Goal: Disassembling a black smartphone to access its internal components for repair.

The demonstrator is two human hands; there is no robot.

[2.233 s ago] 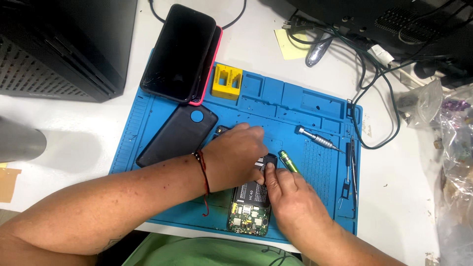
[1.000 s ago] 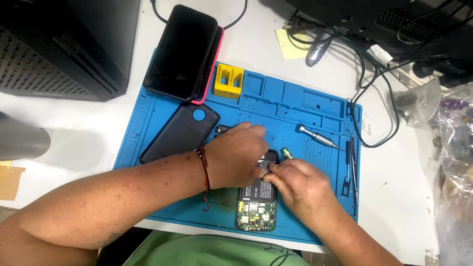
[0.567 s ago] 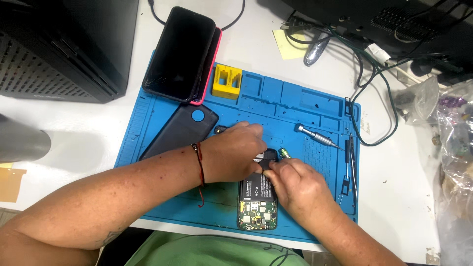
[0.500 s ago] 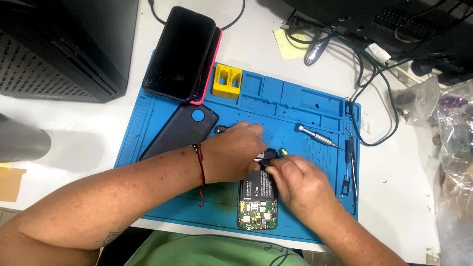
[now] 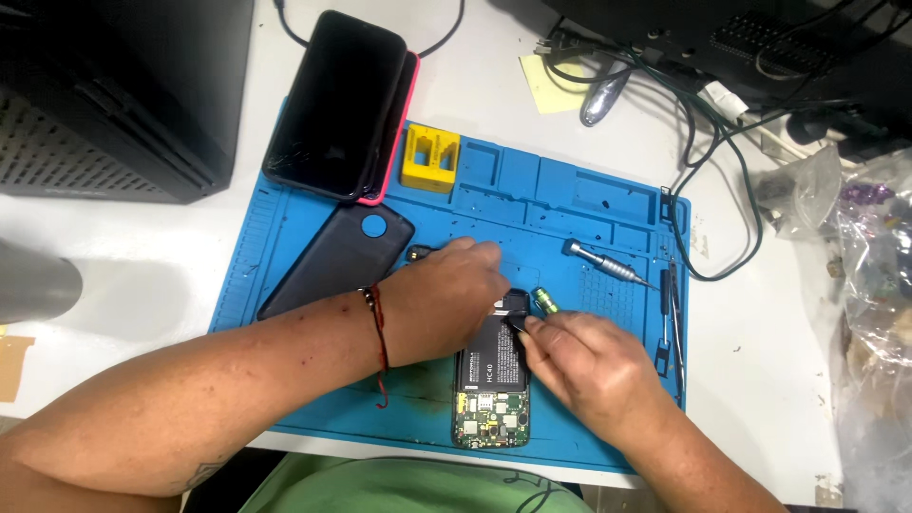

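Blue mat [image 5: 570, 204], opened phone [image 5: 492, 380], circuitry bare

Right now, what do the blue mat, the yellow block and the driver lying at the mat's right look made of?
Blue mat: likely silicone or soft rubber, matte, with moulded compartments and ridges. Yellow block: looks like hard plastic, glossy, with square slots. Driver: metal, silvery, knurled handle catching light, thin dark tip. The opened phone under both hands shows a green circuit board.

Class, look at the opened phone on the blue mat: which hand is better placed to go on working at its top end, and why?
Probably the right hand: its fingertips pinch a green-tipped tool at the top edge of the phone. The left hand lies flat over the phone's upper left, apparently steadying it.
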